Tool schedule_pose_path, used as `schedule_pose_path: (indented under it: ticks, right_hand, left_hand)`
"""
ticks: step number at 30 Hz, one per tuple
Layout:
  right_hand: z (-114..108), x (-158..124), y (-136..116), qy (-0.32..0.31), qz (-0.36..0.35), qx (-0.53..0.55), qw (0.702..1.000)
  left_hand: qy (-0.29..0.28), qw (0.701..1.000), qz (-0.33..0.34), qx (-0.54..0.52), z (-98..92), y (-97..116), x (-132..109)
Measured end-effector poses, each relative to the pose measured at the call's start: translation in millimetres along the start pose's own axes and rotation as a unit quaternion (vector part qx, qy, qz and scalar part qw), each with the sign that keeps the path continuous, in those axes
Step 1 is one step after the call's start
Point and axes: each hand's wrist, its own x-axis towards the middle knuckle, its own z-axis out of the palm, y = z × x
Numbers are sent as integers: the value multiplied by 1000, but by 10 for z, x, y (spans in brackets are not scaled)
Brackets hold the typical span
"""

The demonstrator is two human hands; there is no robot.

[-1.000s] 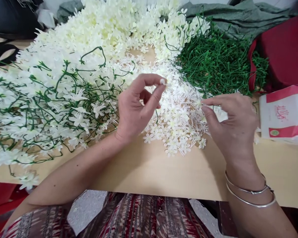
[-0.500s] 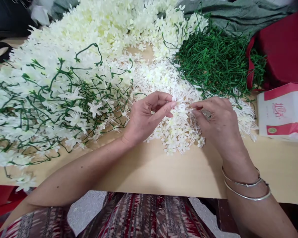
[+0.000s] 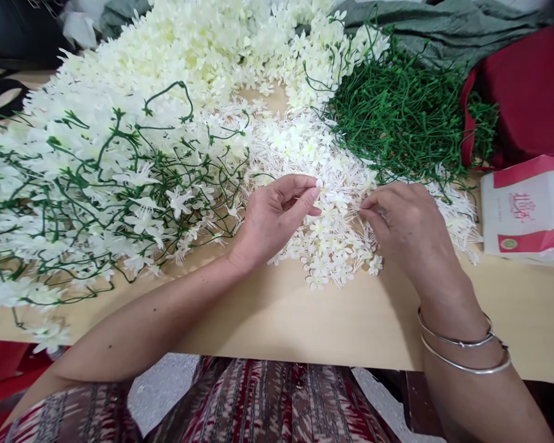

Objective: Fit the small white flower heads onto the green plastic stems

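My left hand is closed in a pinch, with a small white artificial flower at the tips of its thumb and forefinger. To its right, my right hand also pinches, thumb against forefinger; what sits between those fingertips is too fine to make out. Both hands are above a pile of small white blossoms with thin white stamens. On the left lie larger white flowers fitted onto green plastic stems. A heap of bare green stems lies behind my right hand.
A big mound of cream-white petals fills the back of the wooden table. At the right are a dark red bag and a white and pink paper packet. Grey-green cloth lies at the back.
My right hand has shifted slightly to the right, widening the gap between the hands. My left hand keeps its pinch on the small white flower. The piles look the same.
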Motion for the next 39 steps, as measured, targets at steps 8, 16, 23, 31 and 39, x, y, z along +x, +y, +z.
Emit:
schedule_pose_path:
  ticks: [8, 16, 23, 31, 39]
  right_hand:
    - [-128, 10, -264, 172, 113, 212, 955]
    - [-32, 19, -399, 140, 131, 340, 921]
    - [-9, 17, -434, 119, 119, 347, 922]
    - [-68, 3, -494, 119, 64, 288, 948]
    - [-12, -36, -652, 97, 89, 313, 941]
  left_hand:
    - [5, 1000, -2, 0, 3, 4, 4]
    - [-2, 1000, 9, -17, 21, 50, -29]
    - [-6, 1000, 21, -21, 23, 39, -26]
    - [2, 999, 41, 3, 37, 35, -53]
    - [-27, 997, 45, 48, 124, -7, -106]
